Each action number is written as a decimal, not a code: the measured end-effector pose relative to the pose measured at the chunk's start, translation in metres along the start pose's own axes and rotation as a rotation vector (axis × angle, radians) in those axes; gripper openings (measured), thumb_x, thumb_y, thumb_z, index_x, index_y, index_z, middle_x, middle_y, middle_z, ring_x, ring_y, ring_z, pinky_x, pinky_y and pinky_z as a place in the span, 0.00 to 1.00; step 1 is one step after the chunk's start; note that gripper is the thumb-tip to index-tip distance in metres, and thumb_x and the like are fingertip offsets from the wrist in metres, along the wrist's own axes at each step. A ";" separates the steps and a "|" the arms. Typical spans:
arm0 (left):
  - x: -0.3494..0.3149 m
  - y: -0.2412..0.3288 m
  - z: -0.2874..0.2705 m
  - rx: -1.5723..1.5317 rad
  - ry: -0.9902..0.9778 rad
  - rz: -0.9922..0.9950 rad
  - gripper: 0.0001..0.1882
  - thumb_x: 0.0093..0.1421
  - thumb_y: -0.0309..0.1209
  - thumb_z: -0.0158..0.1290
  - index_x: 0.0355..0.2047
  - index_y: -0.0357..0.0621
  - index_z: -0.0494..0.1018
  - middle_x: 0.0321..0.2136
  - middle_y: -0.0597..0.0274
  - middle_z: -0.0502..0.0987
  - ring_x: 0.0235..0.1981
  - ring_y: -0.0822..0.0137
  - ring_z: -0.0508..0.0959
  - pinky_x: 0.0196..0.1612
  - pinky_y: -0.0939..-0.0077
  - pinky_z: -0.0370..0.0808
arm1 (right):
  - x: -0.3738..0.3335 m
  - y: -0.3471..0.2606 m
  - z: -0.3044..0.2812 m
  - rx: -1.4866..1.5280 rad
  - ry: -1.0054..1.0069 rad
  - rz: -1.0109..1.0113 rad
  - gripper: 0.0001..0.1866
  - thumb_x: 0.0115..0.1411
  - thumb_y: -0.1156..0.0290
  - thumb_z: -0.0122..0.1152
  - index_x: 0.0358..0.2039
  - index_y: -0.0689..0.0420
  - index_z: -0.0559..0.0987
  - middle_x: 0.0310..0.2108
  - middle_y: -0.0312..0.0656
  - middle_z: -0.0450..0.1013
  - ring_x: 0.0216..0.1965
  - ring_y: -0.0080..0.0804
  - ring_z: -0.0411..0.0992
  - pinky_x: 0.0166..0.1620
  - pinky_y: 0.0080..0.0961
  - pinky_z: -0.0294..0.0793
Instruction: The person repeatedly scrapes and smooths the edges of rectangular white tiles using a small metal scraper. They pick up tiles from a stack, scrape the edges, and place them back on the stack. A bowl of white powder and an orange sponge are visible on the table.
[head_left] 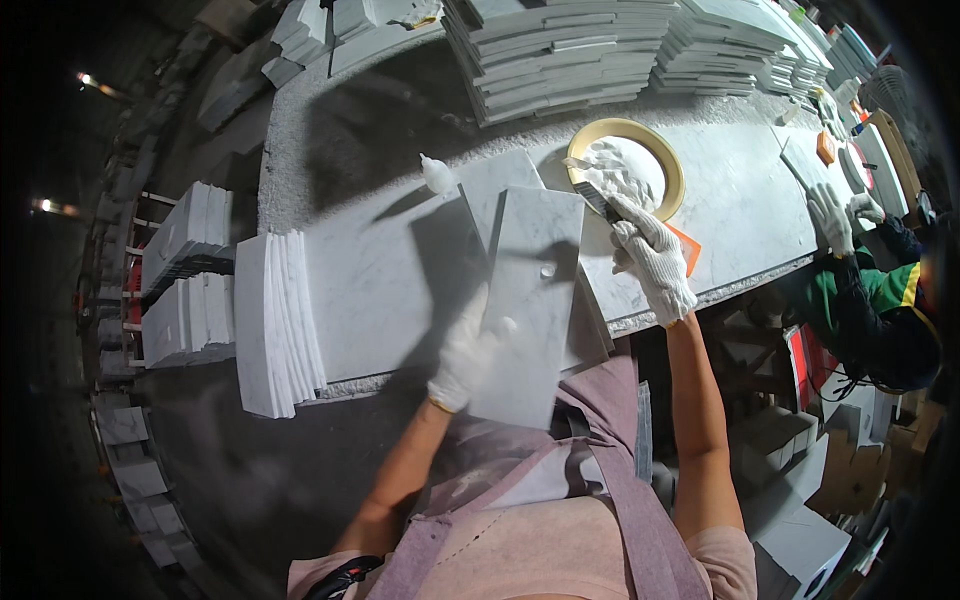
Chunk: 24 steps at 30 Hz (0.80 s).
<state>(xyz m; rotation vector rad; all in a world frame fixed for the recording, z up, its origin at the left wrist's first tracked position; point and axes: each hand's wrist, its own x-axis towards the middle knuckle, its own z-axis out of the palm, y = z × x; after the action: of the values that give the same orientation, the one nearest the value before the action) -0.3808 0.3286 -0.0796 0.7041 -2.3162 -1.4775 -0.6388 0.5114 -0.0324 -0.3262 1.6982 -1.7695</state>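
My left hand [465, 355], in a white knit glove, grips the left edge of a white marble tile [530, 290] tilted up from the workbench. A small blob of white paste sits on the tile's face. My right hand [650, 255], also gloved, is shut on a putty knife [598, 200] whose blade reaches into a yellow-rimmed bowl [672, 165] of white paste. Another marble tile [495, 185] lies flat beneath the held one.
A small white squeeze bottle [436, 174] stands on the marble-topped bench [370, 280]. Thin tiles [280, 320] stand on edge at the left. Tall tile stacks [560, 55] line the back. A co-worker's gloved hands [835, 215] work at the right end.
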 end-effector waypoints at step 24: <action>0.082 0.061 -0.069 0.943 -0.530 0.392 0.68 0.43 0.74 0.65 0.76 0.47 0.56 0.68 0.37 0.63 0.68 0.36 0.65 0.70 0.44 0.63 | 0.000 -0.011 -0.032 -0.591 -0.235 -0.137 0.17 0.73 0.77 0.57 0.60 0.60 0.81 0.45 0.41 0.83 0.44 0.25 0.81 0.45 0.22 0.84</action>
<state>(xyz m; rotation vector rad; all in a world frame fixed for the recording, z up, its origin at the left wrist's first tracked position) -0.4294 0.2526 0.0043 -0.0164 -3.3002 -0.3505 -0.6609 0.5357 -0.0260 -0.8868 2.0260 -1.2176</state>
